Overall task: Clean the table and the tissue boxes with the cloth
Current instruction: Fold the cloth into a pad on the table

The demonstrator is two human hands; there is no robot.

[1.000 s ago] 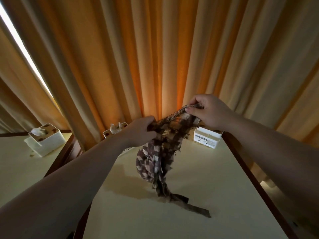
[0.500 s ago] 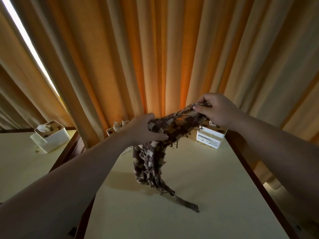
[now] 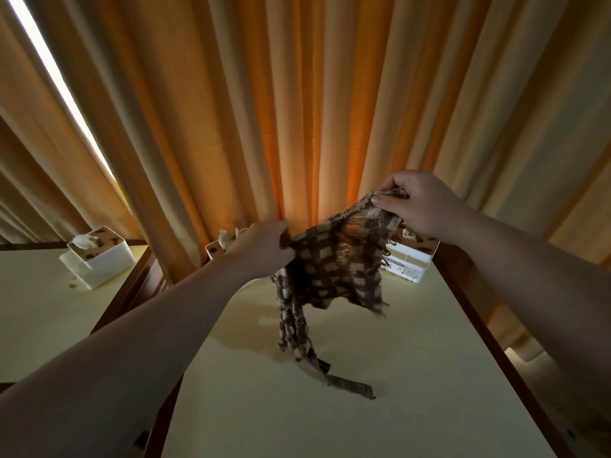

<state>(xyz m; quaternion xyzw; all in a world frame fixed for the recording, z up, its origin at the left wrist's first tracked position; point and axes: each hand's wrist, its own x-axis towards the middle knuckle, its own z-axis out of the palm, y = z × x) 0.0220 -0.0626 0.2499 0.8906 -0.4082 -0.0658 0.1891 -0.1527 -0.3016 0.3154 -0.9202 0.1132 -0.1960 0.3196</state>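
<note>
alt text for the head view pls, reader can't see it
Two hands, left hand and right hand, hold a checked cloth above a pale table, its tail trailing onto the surface; white tissue boxes stand before orange curtains.

We hold cloth (image 3: 334,269) above table (image 3: 380,408), left hand (image 3: 264,251) at 9 o'clock end, right hand (image 3: 416,206) at 2 o'clock end; tail touches tabletop. Tissue box (image 3: 413,259) behind cloth at 1 o'clock, another (image 3: 220,247) behind left hand at 11. Third box (image 3: 96,259) on neighbouring table (image 3: 39,309) at 9. Curtain (image 3: 297,110) behind all.
</note>
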